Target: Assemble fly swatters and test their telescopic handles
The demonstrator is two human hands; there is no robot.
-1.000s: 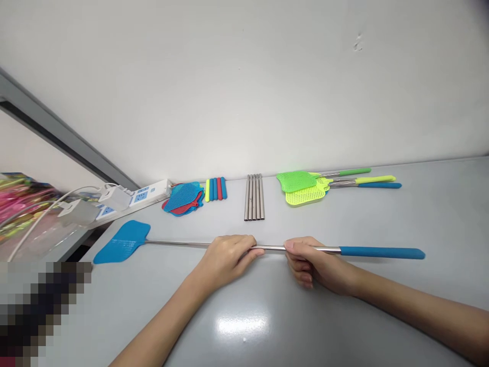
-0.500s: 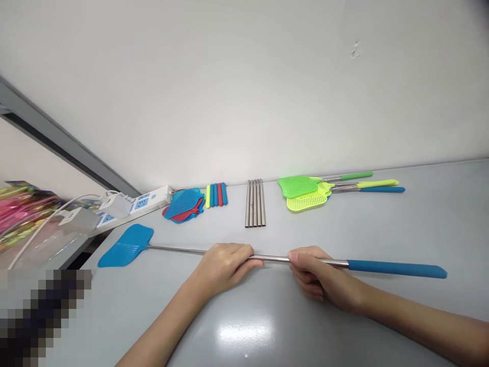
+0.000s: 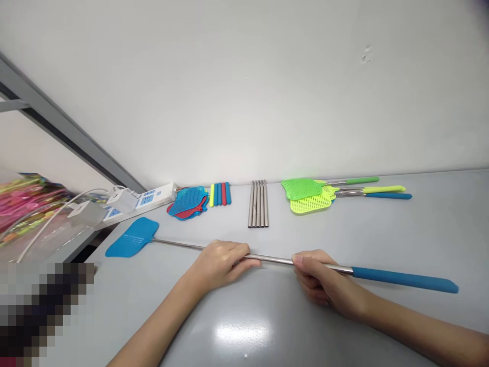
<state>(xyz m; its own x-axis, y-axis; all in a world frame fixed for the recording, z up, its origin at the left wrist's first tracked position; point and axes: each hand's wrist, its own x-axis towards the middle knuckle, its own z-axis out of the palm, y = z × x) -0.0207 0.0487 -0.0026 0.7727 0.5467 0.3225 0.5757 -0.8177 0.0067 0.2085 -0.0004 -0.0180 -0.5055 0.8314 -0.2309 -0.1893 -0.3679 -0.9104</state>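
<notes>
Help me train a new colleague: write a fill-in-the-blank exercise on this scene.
1. The right hand grips the long silver metal rod nearer the smooth blue handle than the ____ hand does.
2. Beyond the rod lie ____ short silver metal tubes.
3. Three of the short, round-ended coloured sleeves are ____.

Missing words: left; five; blue.

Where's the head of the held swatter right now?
The swatter head is at the left in the head view, out past the left hand along the metal shaft, just in front of the power strip.
</notes>
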